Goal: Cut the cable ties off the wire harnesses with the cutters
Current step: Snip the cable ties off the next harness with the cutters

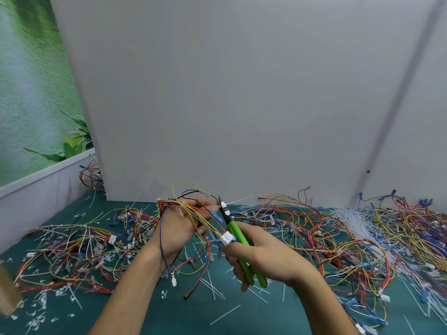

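Gripping a lifted wire harness [191, 209], the left hand [179, 226] presents its cable tie [223, 204] to the green-handled cutters [238, 240]; the right hand [261, 257] squeezes their handles

Green-handled cutters [235, 234] tilted in the right hand [263, 259], dark tip against a raised wire harness [188, 209] of red, yellow, blue leads in the left hand [179, 226], more harnesses [338, 240] tangled on the teal surface [242, 317], white cable ties [212, 286] strewn among them

The cutters [238, 239] have green handles. Wire harnesses [343, 252] run red, yellow and blue. White cable ties [225, 314] dot the teal table [188, 320].
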{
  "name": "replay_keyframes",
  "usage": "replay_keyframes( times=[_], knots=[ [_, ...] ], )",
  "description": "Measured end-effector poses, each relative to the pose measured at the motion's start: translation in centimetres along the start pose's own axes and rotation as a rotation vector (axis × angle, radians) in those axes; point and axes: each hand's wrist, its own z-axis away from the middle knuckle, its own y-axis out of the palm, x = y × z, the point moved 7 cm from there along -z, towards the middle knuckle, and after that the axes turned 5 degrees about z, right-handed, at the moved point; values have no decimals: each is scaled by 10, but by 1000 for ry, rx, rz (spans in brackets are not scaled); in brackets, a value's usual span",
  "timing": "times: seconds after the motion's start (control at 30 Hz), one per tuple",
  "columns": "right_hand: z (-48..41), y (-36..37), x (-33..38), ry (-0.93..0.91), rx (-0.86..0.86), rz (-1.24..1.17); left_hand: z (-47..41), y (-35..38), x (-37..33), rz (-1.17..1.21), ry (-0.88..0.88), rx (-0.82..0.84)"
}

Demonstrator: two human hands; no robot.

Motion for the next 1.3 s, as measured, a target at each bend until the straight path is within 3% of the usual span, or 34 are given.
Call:
replay_keyframes(
  times=[1.3],
  knots=[
    [-3, 0, -2, -28, -43, -37, 2, 2, -3, 10, 14, -41]
  ],
)
